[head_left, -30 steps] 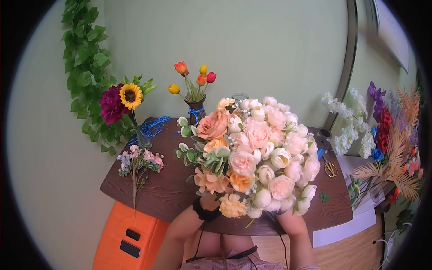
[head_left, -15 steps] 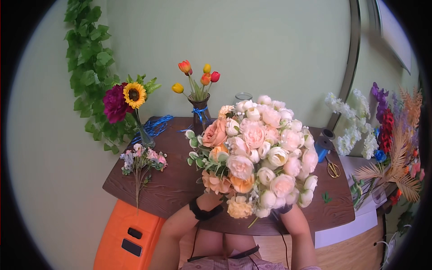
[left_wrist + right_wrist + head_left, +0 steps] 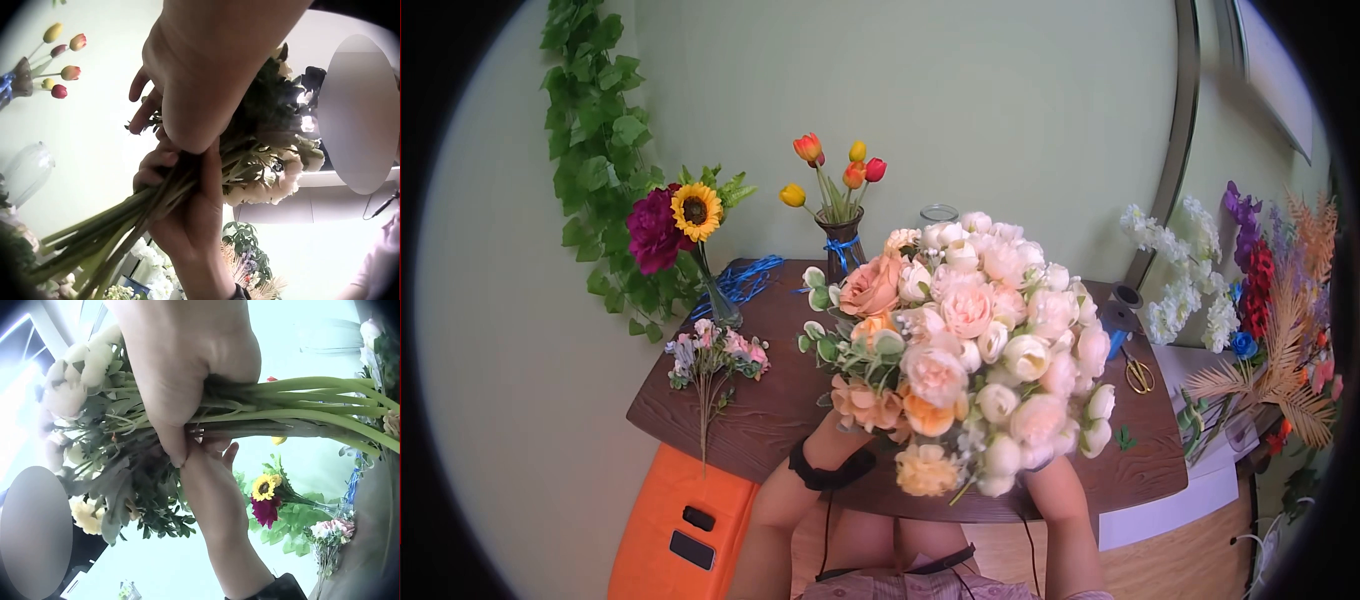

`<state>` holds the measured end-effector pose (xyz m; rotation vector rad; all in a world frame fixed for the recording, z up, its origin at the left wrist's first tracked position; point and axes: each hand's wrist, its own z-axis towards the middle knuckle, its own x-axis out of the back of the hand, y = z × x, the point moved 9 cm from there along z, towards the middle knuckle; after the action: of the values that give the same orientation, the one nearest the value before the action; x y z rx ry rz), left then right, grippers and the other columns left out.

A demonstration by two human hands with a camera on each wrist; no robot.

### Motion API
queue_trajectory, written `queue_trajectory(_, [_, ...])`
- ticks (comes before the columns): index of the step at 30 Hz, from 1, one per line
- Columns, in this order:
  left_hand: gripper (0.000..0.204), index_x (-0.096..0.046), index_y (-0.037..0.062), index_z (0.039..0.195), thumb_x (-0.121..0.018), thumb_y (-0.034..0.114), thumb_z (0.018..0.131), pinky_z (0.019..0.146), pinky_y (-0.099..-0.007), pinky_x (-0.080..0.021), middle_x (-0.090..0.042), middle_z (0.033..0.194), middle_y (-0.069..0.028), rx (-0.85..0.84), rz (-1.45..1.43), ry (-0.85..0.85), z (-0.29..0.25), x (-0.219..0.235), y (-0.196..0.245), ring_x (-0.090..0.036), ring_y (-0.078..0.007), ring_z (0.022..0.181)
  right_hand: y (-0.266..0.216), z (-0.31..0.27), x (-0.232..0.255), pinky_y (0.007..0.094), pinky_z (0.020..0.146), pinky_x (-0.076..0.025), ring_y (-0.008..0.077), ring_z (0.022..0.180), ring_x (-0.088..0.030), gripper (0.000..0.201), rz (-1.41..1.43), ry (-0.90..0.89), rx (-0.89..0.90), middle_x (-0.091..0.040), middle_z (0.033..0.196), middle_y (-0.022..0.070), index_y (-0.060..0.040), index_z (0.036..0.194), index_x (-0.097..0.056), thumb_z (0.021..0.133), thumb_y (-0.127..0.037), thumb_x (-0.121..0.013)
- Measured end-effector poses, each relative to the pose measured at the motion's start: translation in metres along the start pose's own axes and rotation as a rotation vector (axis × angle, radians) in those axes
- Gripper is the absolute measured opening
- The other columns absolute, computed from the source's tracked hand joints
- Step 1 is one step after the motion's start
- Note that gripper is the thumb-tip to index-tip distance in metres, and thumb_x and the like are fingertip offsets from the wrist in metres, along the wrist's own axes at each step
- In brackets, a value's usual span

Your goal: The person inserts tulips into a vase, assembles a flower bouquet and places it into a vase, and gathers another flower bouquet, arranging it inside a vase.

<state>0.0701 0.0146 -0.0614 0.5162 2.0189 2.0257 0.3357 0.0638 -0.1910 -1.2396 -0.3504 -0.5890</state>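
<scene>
A large bouquet (image 3: 965,310) of pink, white and peach flowers hides most of both hands in the head view. Its green stems (image 3: 119,219) run down to the lower left in the left wrist view. My right hand (image 3: 187,228) wraps round the stems there, with its fingers curled. Close above it, my left hand (image 3: 184,81) grips the stems too, some fingers bent on the far side. In the right wrist view, my right hand (image 3: 187,362) holds the stems (image 3: 300,403) from above, while my left hand (image 3: 209,475) touches them from below.
A tulip vase (image 3: 840,240) and a sunflower vase (image 3: 718,300) stand at the back and left. Small pink flowers (image 3: 710,360) lie on the brown table (image 3: 730,425). Gold-handled scissors (image 3: 1138,376) and a blue ribbon spool (image 3: 1116,325) are at the right, beside more flowers (image 3: 1255,290).
My left wrist has moved left since half a second ago. The bouquet has turned slightly, and its leafy side now reaches a little further left. Both hands remain at the stems.
</scene>
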Motion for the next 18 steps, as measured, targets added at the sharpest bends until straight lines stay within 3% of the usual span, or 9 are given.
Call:
queue_trajectory(2, [0.028, -0.054, 0.0019, 0.106, -0.049, 0.019, 0.084, 0.079, -0.0339, -0.043, -0.058, 0.102, -0.0114, -0.004, 0.03, 0.022, 0.001, 0.005, 0.003, -0.056, -0.0242, 0.092, 0.059, -0.082, 0.008, 0.0301, 0.091, -0.034, 0.0183, 0.103, -0.045, 0.031, 0.016, -0.01, -0.003, -0.053, 0.109, 0.0089, 0.0014, 0.107, -0.051, 0.084, -0.018, -0.045])
queue_trajectory(9, [0.028, -0.054, 0.0021, 0.105, -0.05, 0.019, 0.084, 0.079, -0.0341, -0.043, -0.058, 0.102, -0.0113, -0.02, 0.132, 0.097, -0.017, 0.021, 0.005, -0.056, -0.0244, 0.092, 0.051, -0.081, 0.011, 0.0301, 0.09, -0.034, 0.0183, 0.102, -0.045, 0.031, 0.068, -0.042, -0.009, -0.053, 0.109, 0.0088, 0.0012, 0.107, -0.051, 0.083, -0.017, -0.047])
queue_trajectory(10, [0.028, -0.054, 0.0021, 0.105, -0.05, 0.019, 0.084, 0.079, -0.0341, -0.043, -0.058, 0.102, -0.0113, -0.022, 0.147, 0.108, 0.002, 0.02, 0.025, -0.056, -0.0244, 0.092, 0.05, -0.082, 0.012, 0.0301, 0.09, -0.034, 0.0183, 0.102, -0.045, 0.031, 0.076, -0.047, -0.01, -0.053, 0.109, 0.0088, 0.0011, 0.107, -0.051, 0.082, -0.017, -0.048])
queue_trajectory(18, [0.028, -0.054, 0.0023, 0.105, -0.05, 0.019, 0.083, 0.078, -0.0344, -0.043, -0.058, 0.102, -0.0113, -0.041, 0.264, 0.196, -0.033, 0.029, 0.012, -0.056, -0.0246, 0.092, 0.04, -0.083, 0.018, 0.0301, 0.09, -0.035, 0.0183, 0.102, -0.046, 0.031, 0.135, -0.085, -0.017, -0.052, 0.109, 0.0087, 0.0009, 0.108, -0.051, 0.081, -0.016, -0.05])
